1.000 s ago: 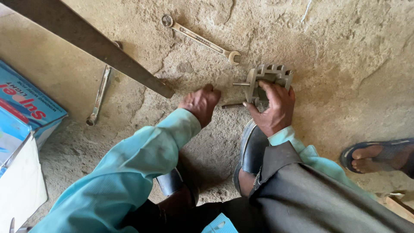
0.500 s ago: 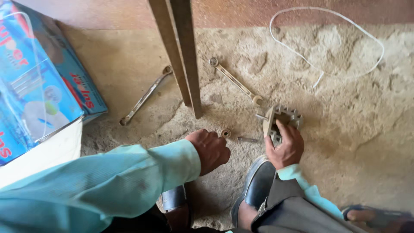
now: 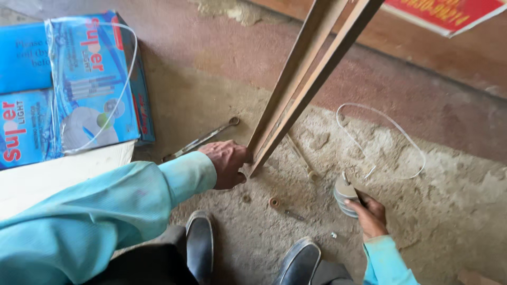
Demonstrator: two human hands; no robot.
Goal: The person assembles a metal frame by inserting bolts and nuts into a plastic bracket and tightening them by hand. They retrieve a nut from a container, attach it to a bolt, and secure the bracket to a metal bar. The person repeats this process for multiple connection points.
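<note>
My left hand [image 3: 228,162] grips the lower end of a long rusty angle-iron bar [image 3: 301,79] that rises from the dusty floor toward the upper right. My right hand [image 3: 371,212] holds a grey metal part [image 3: 344,192] just above the ground, to the right of the bar. A small round metal piece with a bolt [image 3: 278,205] lies on the floor between my hands. Both arms wear light blue sleeves.
One spanner [image 3: 203,139] lies left of the bar's foot, another [image 3: 302,157] to its right. Blue cardboard boxes [image 3: 68,89] stand at the left above a white box [image 3: 47,177]. A white wire loop [image 3: 391,140] lies at the right. My black shoes [image 3: 199,244] sit at the bottom.
The view has swung upward. My left hand went from the floor to the foot of the bar and closed on it. My right hand lifted the metal part and drew it right.
</note>
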